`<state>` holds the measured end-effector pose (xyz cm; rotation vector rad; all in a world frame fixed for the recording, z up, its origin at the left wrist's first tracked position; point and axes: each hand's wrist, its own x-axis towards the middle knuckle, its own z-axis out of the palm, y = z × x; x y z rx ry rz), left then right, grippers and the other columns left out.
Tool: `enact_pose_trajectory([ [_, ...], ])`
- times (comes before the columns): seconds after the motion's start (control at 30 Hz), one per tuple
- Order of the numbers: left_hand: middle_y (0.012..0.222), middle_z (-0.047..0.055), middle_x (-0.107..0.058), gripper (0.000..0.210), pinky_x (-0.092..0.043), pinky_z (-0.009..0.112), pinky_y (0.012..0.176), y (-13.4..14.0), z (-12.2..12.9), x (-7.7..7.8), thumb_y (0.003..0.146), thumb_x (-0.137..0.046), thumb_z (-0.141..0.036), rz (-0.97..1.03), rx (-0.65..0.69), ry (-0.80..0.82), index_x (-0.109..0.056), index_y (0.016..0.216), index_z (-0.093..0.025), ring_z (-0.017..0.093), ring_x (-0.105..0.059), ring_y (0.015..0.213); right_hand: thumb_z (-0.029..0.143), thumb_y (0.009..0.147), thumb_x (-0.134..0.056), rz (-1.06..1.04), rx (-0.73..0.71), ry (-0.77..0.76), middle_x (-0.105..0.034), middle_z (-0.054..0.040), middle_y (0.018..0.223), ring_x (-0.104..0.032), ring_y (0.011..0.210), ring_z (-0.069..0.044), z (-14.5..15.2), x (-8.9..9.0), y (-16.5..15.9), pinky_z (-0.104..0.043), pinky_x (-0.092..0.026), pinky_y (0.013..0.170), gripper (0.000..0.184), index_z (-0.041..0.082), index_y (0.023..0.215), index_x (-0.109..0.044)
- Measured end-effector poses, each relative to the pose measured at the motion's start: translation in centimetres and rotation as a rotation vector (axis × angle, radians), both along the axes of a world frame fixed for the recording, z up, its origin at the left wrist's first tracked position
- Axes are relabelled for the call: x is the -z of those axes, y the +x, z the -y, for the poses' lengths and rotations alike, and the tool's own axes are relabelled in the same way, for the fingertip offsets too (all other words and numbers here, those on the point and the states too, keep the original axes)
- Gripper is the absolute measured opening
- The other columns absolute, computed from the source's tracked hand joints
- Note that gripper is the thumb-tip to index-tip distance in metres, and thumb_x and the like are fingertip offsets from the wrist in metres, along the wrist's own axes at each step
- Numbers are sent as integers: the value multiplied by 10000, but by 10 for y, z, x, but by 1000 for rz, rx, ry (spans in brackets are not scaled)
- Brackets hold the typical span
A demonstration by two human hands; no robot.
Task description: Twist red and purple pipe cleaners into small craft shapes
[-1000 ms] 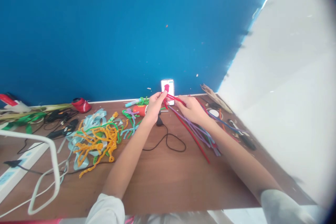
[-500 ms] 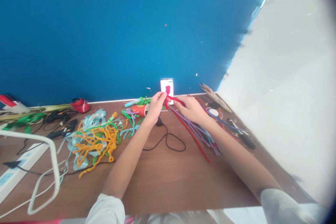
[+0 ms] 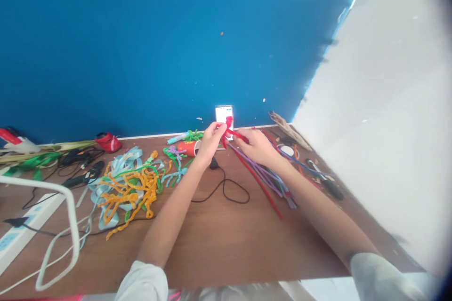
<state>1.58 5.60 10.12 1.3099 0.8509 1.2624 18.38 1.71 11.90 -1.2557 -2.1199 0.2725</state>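
Observation:
In the head view, a red pipe cleaner stretches between my two hands, in front of a phone. My left hand pinches its left part with thumb and fingers, where a short red end hangs down. My right hand is closed around the right part. The lit phone leans against the wall just behind. A red shape shows at its screen, partly overlapped by the work. Beneath my right hand and forearm lies a bundle of purple pipe cleaners, with a long red pipe cleaner beside it.
Orange pipe cleaners lie tangled with pale blue ribbon on the left. A red paper cup lies on its side. A black cable loops mid-table. A white power strip and a white bent frame are at far left.
The red shape in front of my fingers sits slightly further right, and my left fingers have shifted a little around the red pipe cleaner. My right hand has hardly moved.

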Motion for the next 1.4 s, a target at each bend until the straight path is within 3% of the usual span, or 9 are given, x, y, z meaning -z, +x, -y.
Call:
enact_pose_trajectory([
  [0.37, 705, -4, -635, 341, -418, 191, 487, 2, 8, -4, 828, -647, -497, -127, -15, 117, -553, 933, -186, 100, -584, 533, 258, 938, -424, 9, -11, -7, -685, -59, 820, -574, 726, -173, -1, 0, 1, -260, -324, 635, 239, 192, 878, -646],
  [0.67, 685, 16, -626, 299, -443, 215, 520, 3, 10, -3, 853, -626, -466, -193, -74, 171, -583, 861, -170, 108, -565, 541, 346, 972, -422, 114, -17, -38, -621, -22, 714, -505, 598, -139, -4, 5, 0, -260, -269, 579, 259, 201, 827, -582],
  [0.8, 691, 19, -625, 277, -442, 215, 511, 4, 14, -5, 876, -594, -444, -253, -89, 200, -577, 862, -168, 109, -560, 541, 339, 971, -418, 152, -61, -68, -666, -59, 857, -572, 717, -175, -6, 6, 4, -271, -324, 622, 213, 199, 917, -569],
  [1.0, 705, 12, -627, 213, -439, 204, 531, 7, 16, -3, 871, -594, -382, -324, -63, 197, -593, 886, -169, 111, -584, 581, 345, 957, -456, 248, -281, -213, -668, -96, 970, -620, 833, -214, -12, 10, 17, -313, -432, 720, 196, 184, 998, -559],
  [1.23, 801, 29, -664, 225, -457, 218, 589, 8, 12, 4, 880, -579, -382, -402, -41, 247, -606, 927, -164, 123, -608, 658, 277, 962, -460, 144, -250, -77, -696, -105, 1048, -651, 888, -233, -13, 4, 17, -335, -459, 774, 231, 186, 1130, -589],
  [1.4, 810, 16, -668, 210, -451, 217, 625, 8, 12, 5, 874, -589, -379, -419, -41, 260, -592, 922, -175, 126, -612, 694, 248, 966, -434, 116, -225, -94, -712, -84, 937, -656, 785, -227, -14, 6, 17, -327, -444, 708, 234, 207, 1138, -588],
])
